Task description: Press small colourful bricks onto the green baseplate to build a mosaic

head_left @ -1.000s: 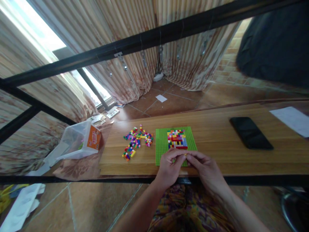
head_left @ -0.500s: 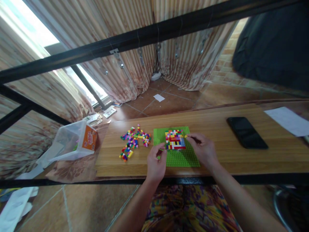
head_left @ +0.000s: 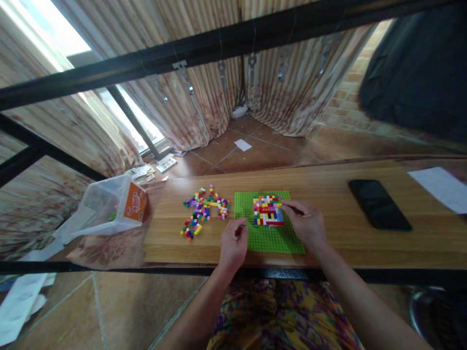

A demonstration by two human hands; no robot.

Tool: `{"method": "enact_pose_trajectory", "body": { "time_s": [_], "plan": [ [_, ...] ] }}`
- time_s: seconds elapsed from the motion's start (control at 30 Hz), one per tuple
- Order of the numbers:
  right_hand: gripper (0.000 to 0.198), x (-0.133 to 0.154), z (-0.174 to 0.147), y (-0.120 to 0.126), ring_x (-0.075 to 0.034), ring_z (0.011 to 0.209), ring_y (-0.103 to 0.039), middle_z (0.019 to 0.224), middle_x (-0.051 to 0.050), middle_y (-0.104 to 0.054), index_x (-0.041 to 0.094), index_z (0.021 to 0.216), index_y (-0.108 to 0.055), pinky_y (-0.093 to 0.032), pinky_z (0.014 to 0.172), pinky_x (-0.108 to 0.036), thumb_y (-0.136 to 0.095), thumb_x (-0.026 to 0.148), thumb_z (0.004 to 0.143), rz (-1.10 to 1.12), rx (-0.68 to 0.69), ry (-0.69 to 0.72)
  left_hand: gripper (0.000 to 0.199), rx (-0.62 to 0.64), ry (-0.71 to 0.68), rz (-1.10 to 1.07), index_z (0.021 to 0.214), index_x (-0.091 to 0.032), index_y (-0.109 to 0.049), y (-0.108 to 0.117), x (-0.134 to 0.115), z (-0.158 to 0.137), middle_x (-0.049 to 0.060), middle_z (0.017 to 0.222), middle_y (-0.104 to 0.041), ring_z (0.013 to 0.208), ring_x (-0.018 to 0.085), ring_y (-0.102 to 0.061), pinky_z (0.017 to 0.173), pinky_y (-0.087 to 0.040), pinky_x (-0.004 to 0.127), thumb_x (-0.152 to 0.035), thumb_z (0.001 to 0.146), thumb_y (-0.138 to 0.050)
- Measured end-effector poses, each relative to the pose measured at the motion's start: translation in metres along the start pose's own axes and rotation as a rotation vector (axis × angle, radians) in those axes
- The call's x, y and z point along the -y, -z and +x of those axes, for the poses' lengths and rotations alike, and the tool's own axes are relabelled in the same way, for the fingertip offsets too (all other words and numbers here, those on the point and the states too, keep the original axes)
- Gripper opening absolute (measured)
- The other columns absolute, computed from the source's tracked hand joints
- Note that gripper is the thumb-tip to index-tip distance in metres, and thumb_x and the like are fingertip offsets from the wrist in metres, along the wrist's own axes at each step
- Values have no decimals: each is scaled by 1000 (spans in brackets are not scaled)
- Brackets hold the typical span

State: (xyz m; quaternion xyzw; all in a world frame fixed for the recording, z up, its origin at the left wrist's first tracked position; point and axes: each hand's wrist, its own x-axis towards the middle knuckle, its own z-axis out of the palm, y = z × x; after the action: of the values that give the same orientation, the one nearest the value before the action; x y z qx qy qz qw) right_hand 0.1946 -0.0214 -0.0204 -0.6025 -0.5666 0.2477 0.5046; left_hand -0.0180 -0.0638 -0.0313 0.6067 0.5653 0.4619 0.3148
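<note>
on the green studded plastic baseplate (head_left: 279, 241), the right hand (head_left: 308, 224), hold unclear, seems to be fitting the multicoloured plastic-brick block's (head_left: 269, 210) right edge, needing firm pressure; the left hand (head_left: 233, 243) curls nearby, loosely parted.

Striped curtains (head_left: 270, 107) hang from nine o'clock to one; a bright window (head_left: 65, 29) glares at ten. A brick-patterned wall (head_left: 346, 102) shows at two, tiled floor (head_left: 146, 301) at twelve and seven. A bar (head_left: 127, 63) slants from ten to one; a table (head_left: 328, 243) runs from three to eight.
</note>
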Motion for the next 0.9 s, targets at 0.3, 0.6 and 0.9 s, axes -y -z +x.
{"method": "enact_pose_trajectory", "body": {
  "time_s": [0.3,0.6,0.9],
  "plan": [
    [29,-1,-4,-4,-22,81,-70,94,-7,-78,21,91,-79,-57,77,-36,-67,45,82,-8,-32,-15,17,27,-28,16,99,-17,-69,0,-2,-2,6,92,-69,84,17,-66,75,-53,27,-16,91,-55],
    [46,-4,3,-6,-22,74,-71,88,-9,-78,17,97,-77,-57,69,-34,-61,58,84,73,-42,-120,18,28,-55,27,99,-18,-70,-1,-2,-3,6,90,-69,84,17,-65,75,-52,27,-13,90,-54],
    [50,-3,15,-17,-24,82,-71,96,-12,-77,15,97,-78,-56,77,-37,-61,60,83,-8,-37,-148,18,28,-66,28,98,-18,-69,-2,-1,-3,5,90,-69,84,16,-65,76,-52,27,-13,90,-54]
  ]
}}
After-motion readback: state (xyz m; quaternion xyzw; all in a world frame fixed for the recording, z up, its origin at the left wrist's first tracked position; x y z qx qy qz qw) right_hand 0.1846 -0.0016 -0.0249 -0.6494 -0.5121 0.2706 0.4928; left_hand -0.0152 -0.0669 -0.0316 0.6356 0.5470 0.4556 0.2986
